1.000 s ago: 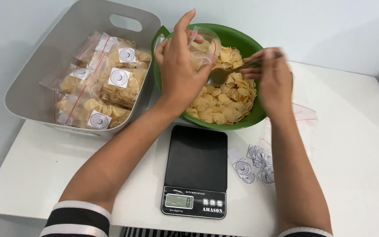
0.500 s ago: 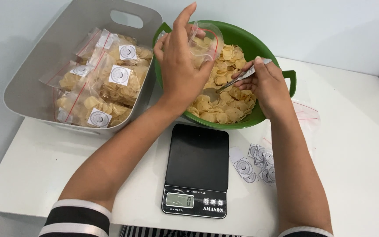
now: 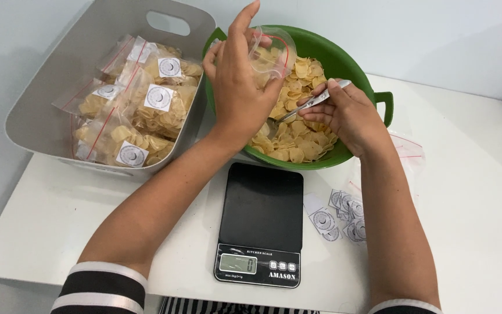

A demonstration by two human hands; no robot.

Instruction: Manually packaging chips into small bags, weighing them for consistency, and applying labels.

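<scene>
Chips (image 3: 297,125) fill the green bowl (image 3: 344,61), which sits just behind the black scale (image 3: 261,218). I see my left hand (image 3: 236,87) closed around a clear plastic bag (image 3: 271,52), holding it over the bowl. My right hand (image 3: 344,113) pinches a metal spoon (image 3: 306,104) with its tip down among the chips. Left of the bowl, a grey tub (image 3: 47,104) holds filled bags (image 3: 140,110). Round stickers (image 3: 338,215) lie right of the scale.

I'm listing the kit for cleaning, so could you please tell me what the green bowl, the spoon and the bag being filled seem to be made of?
Green bowl: probably plastic, with a glossy, evenly coloured wall and moulded handles.
Spoon in the right hand: likely metal, silvery and reflective.
Bag in the left hand: thin clear plastic film, see-through and crinkled.
</scene>
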